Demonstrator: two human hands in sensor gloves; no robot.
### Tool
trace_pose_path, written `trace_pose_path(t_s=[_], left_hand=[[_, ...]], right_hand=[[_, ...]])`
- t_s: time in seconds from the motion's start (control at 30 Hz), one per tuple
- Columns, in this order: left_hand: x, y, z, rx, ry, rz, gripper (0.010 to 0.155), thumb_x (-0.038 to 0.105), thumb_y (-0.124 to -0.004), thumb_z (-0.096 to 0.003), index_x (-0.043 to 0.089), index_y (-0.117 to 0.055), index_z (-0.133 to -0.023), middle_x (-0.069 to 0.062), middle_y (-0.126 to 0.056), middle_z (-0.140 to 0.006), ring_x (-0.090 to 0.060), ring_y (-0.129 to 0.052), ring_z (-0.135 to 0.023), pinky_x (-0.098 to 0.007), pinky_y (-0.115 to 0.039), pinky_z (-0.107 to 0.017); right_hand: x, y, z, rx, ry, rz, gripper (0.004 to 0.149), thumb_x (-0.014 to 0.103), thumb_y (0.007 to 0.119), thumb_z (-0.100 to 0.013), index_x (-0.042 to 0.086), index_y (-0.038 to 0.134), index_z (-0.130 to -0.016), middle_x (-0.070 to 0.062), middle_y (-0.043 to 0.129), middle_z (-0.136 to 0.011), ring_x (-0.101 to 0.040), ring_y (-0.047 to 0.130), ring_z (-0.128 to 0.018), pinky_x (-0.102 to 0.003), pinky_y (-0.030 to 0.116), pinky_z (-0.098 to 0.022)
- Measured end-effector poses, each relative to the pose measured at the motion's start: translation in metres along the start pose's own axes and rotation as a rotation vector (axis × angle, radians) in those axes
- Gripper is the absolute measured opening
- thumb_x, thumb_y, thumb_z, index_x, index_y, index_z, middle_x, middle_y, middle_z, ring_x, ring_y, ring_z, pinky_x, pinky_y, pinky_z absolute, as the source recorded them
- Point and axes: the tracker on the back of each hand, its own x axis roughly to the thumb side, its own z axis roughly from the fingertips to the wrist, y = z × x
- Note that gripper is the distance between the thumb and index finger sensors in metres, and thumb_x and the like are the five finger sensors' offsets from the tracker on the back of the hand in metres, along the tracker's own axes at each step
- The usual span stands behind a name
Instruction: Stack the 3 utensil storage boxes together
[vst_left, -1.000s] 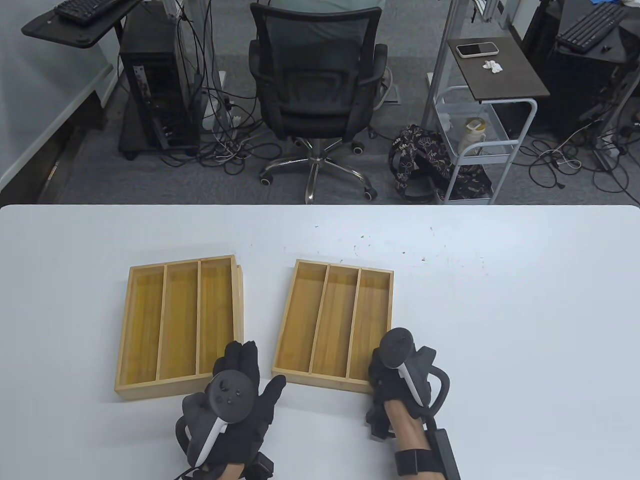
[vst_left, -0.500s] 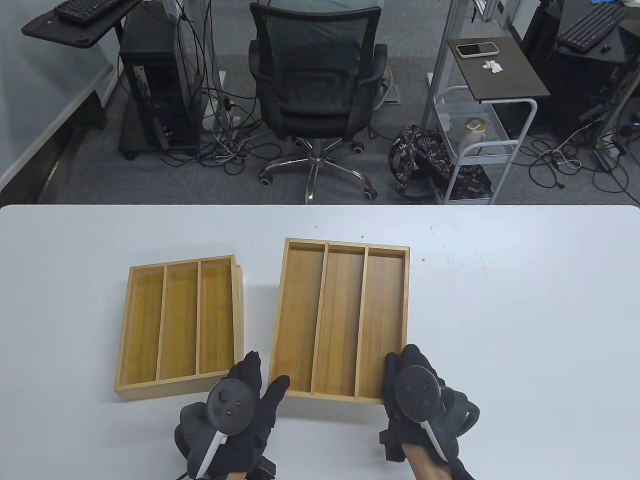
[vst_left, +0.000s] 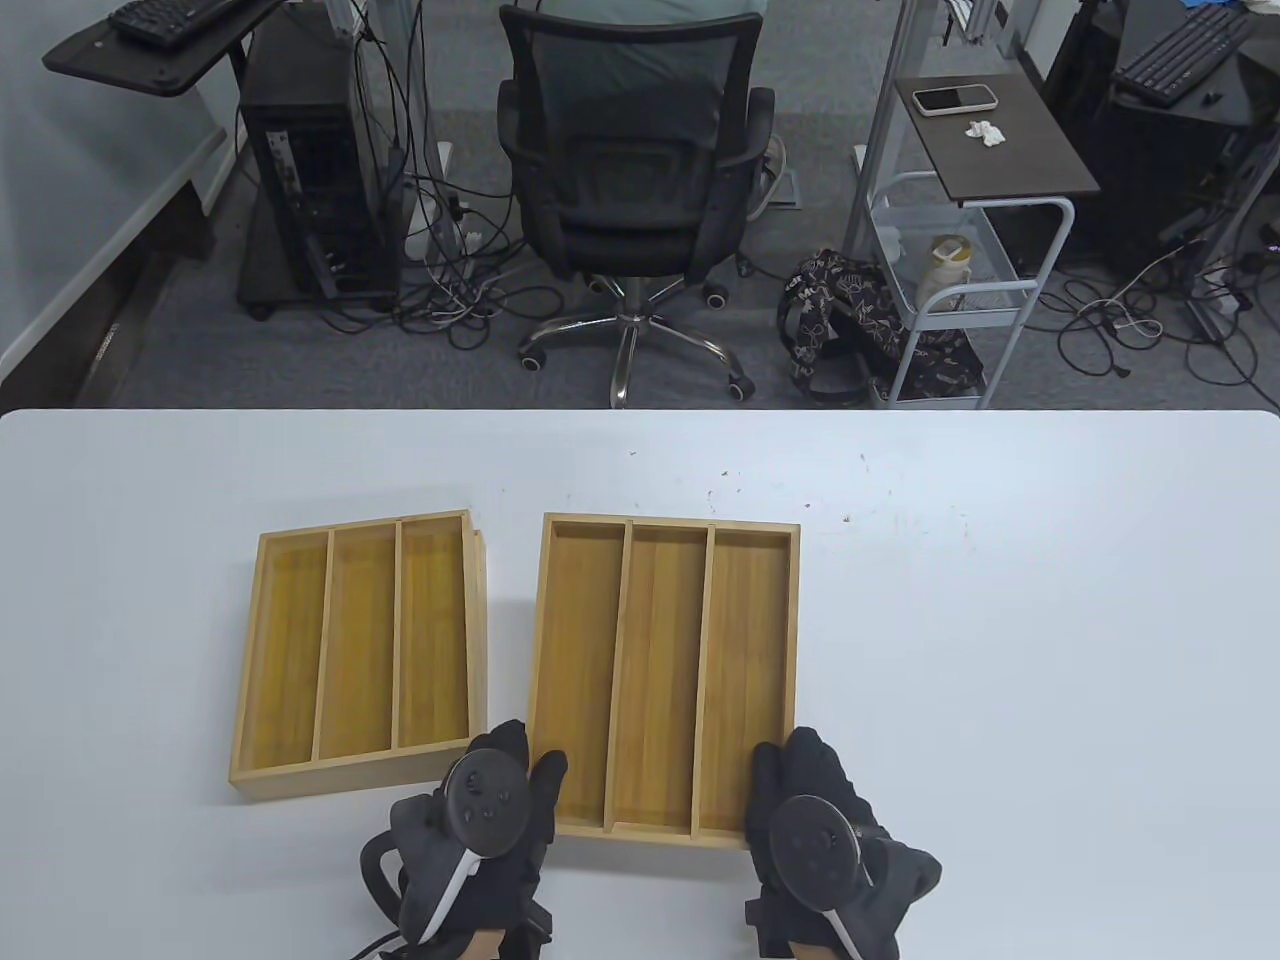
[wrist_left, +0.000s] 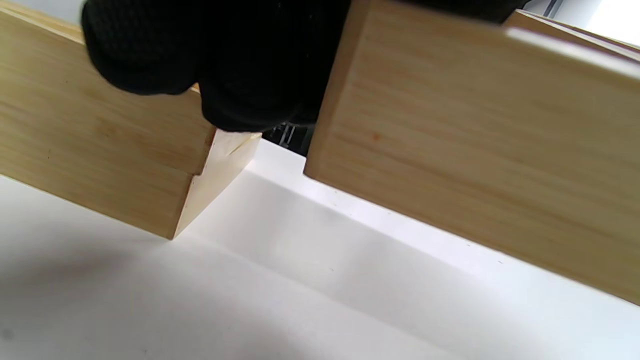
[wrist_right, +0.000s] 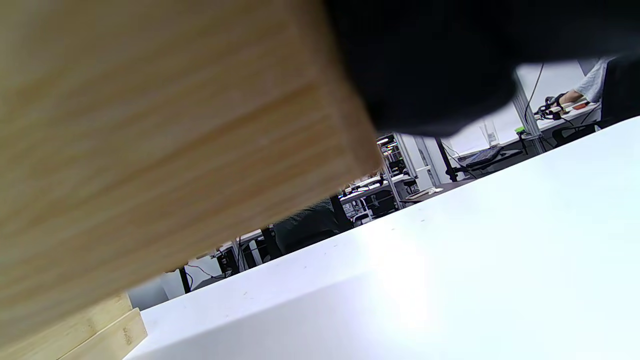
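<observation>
A three-compartment bamboo box (vst_left: 665, 680) is held off the white table (vst_left: 1000, 620), level. My left hand (vst_left: 525, 765) grips its near left corner and my right hand (vst_left: 790, 765) grips its near right corner. To its left, two more boxes lie stacked on the table as one pile (vst_left: 360, 650), the lower one peeking out at the right side. In the left wrist view my gloved fingers (wrist_left: 240, 65) sit between the pile (wrist_left: 100, 150) and the raised box (wrist_left: 475, 165). The right wrist view shows the raised box (wrist_right: 150, 140) above the table, the pile (wrist_right: 90, 335) behind.
A black office chair (vst_left: 630, 180) stands beyond the table's far edge. A white cart (vst_left: 960, 280) and cables are on the floor behind. Bare table (vst_left: 1050, 700) lies to the right of the held box.
The right-hand box has come up off the table and moved nearer and slightly left. My left hand has gone from beside the pile to the box's near left corner.
</observation>
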Motion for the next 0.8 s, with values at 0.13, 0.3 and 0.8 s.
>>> trace_pose_path(t_s=[0.13,0.3,0.8], left_hand=[[-0.001,0.0,0.0,0.028,-0.019,-0.023,0.051,0.06,-0.076,-0.0555,0.029,-0.074,-0.096,0.005,-0.092,-0.075,-0.003,-0.103,-0.051,-0.028,-0.092,-0.037],[0.003,0.007,0.006,0.145,-0.076,-0.038,0.048,0.058,-0.077,-0.0548,0.026,-0.08,-0.09,0.004,-0.096,-0.064,-0.002,-0.109,-0.036,-0.023,-0.096,-0.025],[-0.035,0.055,-0.016,0.21,0.092,0.019,0.043,0.045,-0.083,-0.0554,0.02,-0.081,-0.09,-0.004,-0.093,-0.064,-0.012,-0.105,-0.035,-0.03,-0.093,-0.026]], right_hand=[[-0.001,0.002,0.0,0.023,0.007,-0.018,0.043,0.034,0.081,-0.056,-0.004,0.079,-0.077,-0.021,0.092,-0.046,-0.022,0.095,-0.009,-0.034,0.089,0.001],[-0.008,0.006,-0.003,0.066,0.024,-0.079,0.044,0.034,0.08,-0.056,-0.005,0.079,-0.078,-0.021,0.092,-0.046,-0.022,0.096,-0.01,-0.034,0.089,0.001],[-0.018,0.013,-0.004,0.138,-0.017,-0.244,0.065,0.059,0.055,-0.058,0.013,0.063,-0.103,-0.025,0.078,-0.098,-0.045,0.092,-0.072,-0.061,0.083,-0.048]])
